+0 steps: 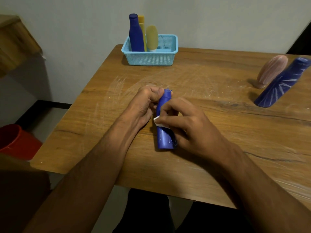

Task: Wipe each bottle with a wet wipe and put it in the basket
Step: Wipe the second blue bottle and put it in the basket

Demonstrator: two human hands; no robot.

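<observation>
From the head view, the person is in the middle of wiping: a small blue bottle (164,121) is held just above the wooden table (218,132), cap end pointing away from them. The left hand (144,105) has its fingers curled tight around the cap end, steadying it, while the right hand (183,125) pinches a scrap of white wet wipe (157,121) against the bottle's side, thumb and forefinger clamped on the wipe and the other fingers lying along the body. White streaks show on the lower part of the bottle, so I'd say this one isn't clean yet. At the far edge sits the light blue basket (149,58), already holding a tall blue bottle (136,34), a yellow bottle (142,29) behind it and a rounded yellow one (152,37). Off to the right, well apart from the hands, a pink bottle (272,71) and a large blue bottle (282,83) stand streaked with white, apparently waiting their turn. The next move likely calls for rubbing down to the base, then reaching across to the basket.
</observation>
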